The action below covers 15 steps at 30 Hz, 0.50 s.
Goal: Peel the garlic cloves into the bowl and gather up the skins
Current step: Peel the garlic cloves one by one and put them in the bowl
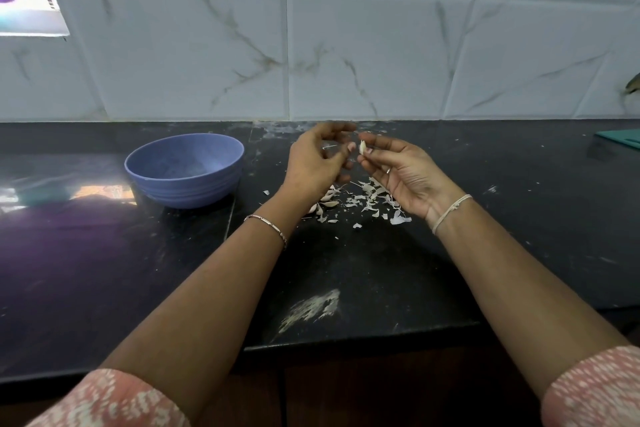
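In the centre of the head view, just below the foot of the tiled wall, the right hand [398, 177] pinches the garlic clove [362, 147] between thumb and fingertips, palm turned up. The clove stands nearly upright in the picture, long axis top to bottom, held above the counter [381, 270]. The left hand [318, 159] sits just left of it with its fingers curled and blurred. One fingertip is close to the clove's side, but I cannot tell whether it pinches a strip of skin or holds nothing.

I judge the next move to turn on this relation: the clove lies immediately right of the left fingertips, so a short pull to the left would strip the skin.

Below the hands, loose skins [367, 198] are scattered on the counter, with a few unpeeled cloves [327, 201] at their left edge. The bowl [187, 191] stands at centre left, well apart from the clove and nearer the left hand. I see no clove inside it from this angle.

At the right edge lies a teal board [620, 137]. I can read no brand, label or writing anywhere.
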Available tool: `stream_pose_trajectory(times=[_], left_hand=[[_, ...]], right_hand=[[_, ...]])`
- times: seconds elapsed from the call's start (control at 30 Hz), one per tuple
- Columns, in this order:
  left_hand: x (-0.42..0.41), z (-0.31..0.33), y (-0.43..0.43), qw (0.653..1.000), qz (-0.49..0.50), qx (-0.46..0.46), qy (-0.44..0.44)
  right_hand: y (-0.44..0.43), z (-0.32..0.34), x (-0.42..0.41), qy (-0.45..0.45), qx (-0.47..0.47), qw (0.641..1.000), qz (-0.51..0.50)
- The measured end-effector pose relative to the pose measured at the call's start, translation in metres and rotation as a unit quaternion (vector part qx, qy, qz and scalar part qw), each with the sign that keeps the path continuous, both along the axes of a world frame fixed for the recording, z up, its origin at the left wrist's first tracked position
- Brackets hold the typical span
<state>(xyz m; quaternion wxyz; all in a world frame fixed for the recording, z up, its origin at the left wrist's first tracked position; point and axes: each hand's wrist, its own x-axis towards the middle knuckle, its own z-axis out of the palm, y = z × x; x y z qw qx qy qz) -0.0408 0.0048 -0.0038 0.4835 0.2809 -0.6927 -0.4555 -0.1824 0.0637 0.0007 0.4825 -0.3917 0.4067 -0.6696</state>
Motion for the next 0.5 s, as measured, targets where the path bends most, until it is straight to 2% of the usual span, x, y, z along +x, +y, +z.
stream_pose_trajectory(times=[0.13,0.3,0.5], left_hand=[[0.0010,0.0007,0.0029,0.997,0.002,-0.057,-0.054],[0.0037,0.0006,0.0038,0.990,0.032,-0.122,-0.069],[0.0052,-0.0039,0.0007,0.959,0.089,-0.239,-0.122]], right_hand=[[0.0003,-0.0006,-0.0002,-0.005,0.000,1.000,0.011],[-0.0013,-0.0015,-0.0026,0.016,0.015,1.000,0.001],[-0.0008,-0.0014,-0.0043,0.003,0.023,1.000,0.004]])
